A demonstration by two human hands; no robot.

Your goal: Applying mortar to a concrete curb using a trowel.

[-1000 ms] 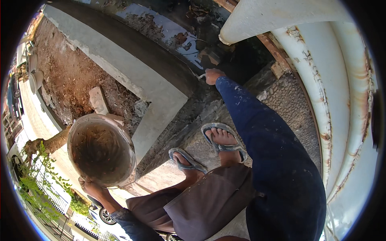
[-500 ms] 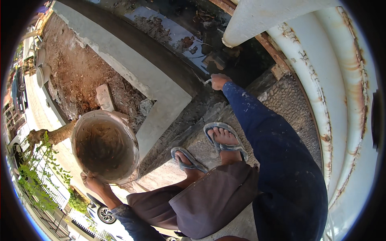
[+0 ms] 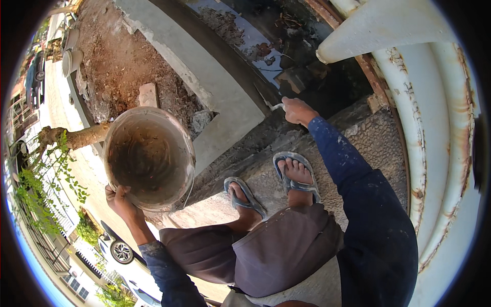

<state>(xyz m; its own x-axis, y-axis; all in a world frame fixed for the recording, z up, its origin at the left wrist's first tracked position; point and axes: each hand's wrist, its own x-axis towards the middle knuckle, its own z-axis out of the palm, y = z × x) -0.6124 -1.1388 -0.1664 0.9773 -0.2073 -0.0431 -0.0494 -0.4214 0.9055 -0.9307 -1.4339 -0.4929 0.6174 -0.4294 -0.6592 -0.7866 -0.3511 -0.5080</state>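
My left hand grips the rim of a mud-stained bucket, tilted so its inside faces me. Brownish wet residue coats its bottom, and a thin wire handle hangs on its right side. In my right hand, closed round the handle, is a trowel. Its thin blade appears nearly edge-on, against or close to the dark inner side of a low concrete wall; I cannot tell whether it touches. That side looks wet and grey, while the top is pale.
Right of the wall lies dark water with debris. Large rusty white pipes curve along the right. A brick lies on reddish soil. My sandalled feet stand on rough ground. A tree branch and a parked car are left.
My right hand and the trowel have shifted slightly along the wall toward its near corner. The bucket, still in my left hand, has risen somewhat. The whole view has shifted a little.
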